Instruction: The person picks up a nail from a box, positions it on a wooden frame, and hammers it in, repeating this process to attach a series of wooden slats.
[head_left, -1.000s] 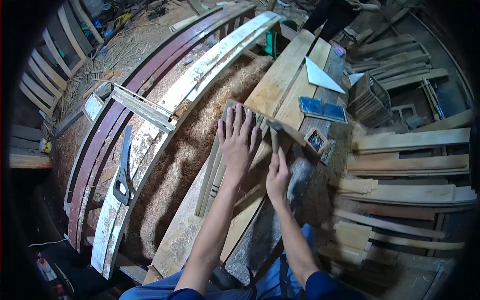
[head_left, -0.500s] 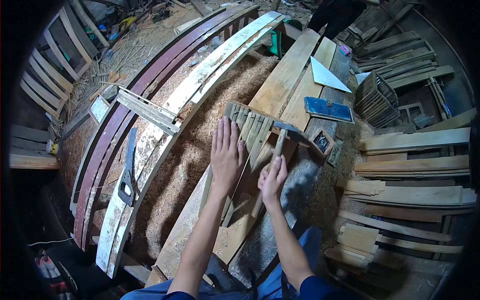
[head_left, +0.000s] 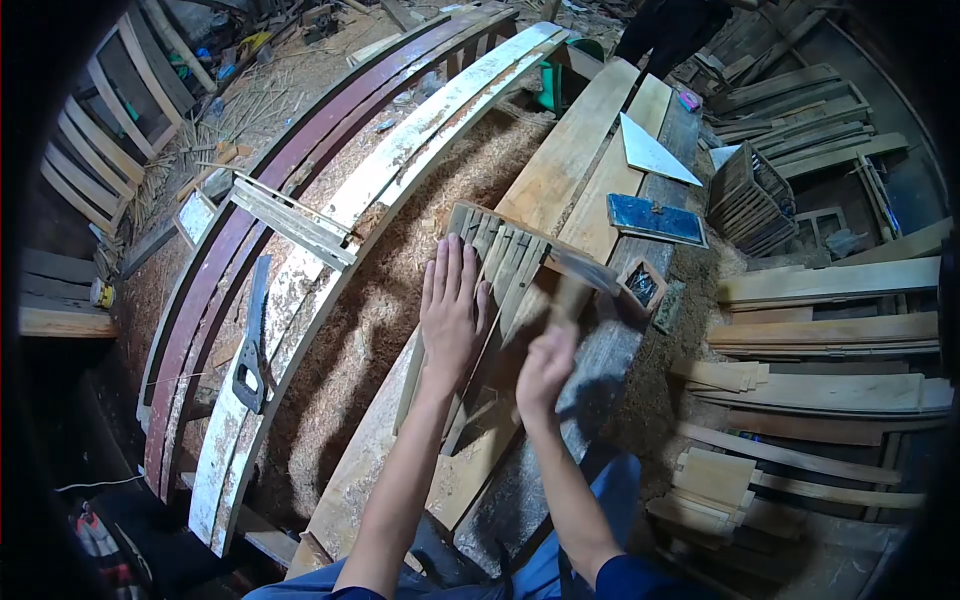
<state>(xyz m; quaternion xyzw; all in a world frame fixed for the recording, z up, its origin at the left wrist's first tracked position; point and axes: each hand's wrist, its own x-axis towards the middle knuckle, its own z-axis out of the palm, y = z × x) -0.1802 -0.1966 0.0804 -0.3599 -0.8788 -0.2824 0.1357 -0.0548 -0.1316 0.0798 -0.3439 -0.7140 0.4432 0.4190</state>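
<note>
My left hand (head_left: 455,310) lies flat, fingers stretched out, pressing on the left side of a slatted wooden piece (head_left: 512,268) made of narrow strips side by side. My right hand (head_left: 547,365) is wrapped round the handle of a hammer (head_left: 585,272), whose head is smeared by motion at the right edge of the slats. The slatted piece rests on a long wooden plank bench (head_left: 375,480). Just right of the hammer head sits a small box of nails (head_left: 641,284).
A blue board (head_left: 656,219) and a white triangular piece (head_left: 656,152) lie farther up the bench. A handsaw (head_left: 252,345) rests on a curved white beam (head_left: 225,465) at left. Stacked boards (head_left: 830,285) line the right side. A person (head_left: 672,35) stands at the far end.
The hammer has shifted slightly right and its head is now blurred, with my right hand turned a little. My left hand stays in place on the slats.
</note>
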